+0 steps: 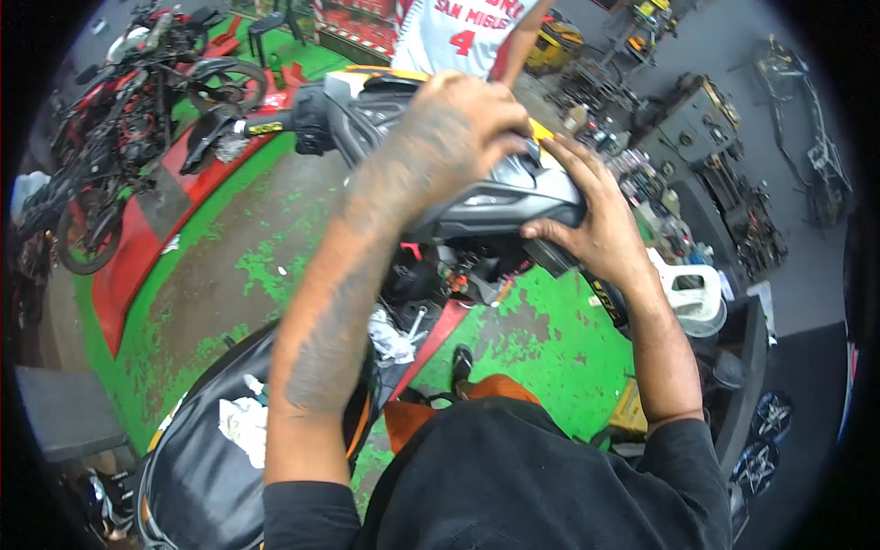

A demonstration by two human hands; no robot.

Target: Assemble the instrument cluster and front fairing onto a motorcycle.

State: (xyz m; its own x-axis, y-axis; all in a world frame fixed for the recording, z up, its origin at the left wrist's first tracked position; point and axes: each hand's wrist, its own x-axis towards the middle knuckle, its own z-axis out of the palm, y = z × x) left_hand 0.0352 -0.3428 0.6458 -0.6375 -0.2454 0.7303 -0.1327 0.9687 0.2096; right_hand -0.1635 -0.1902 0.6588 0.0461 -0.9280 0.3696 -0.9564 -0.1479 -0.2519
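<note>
A grey scooter handlebar cover (pixel 477 200) with yellow trim sits in front of me, turned at a slant. Over its top bends my left hand (pixel 463 124), fingers curled on the cover and partly hidden behind the hand itself. My right hand (pixel 594 206) grips the cover's right end, its thumb on the near edge and its fingers along the top. On the left a black handle grip (pixel 307 119) with a lever sticks out. Another grip (pixel 607 304) shows below my right hand. Loose wiring and parts (pixel 458 275) lie exposed under the cover.
At lower left is a black scooter seat (pixel 215 472) with a crumpled white cloth (pixel 245 423) on it. Stripped motorcycles (pixel 137 119) stand at far left. A person in a white jersey (pixel 458 41) is beyond the cover. Bottles and parts crowd a bench (pixel 665 197) at right.
</note>
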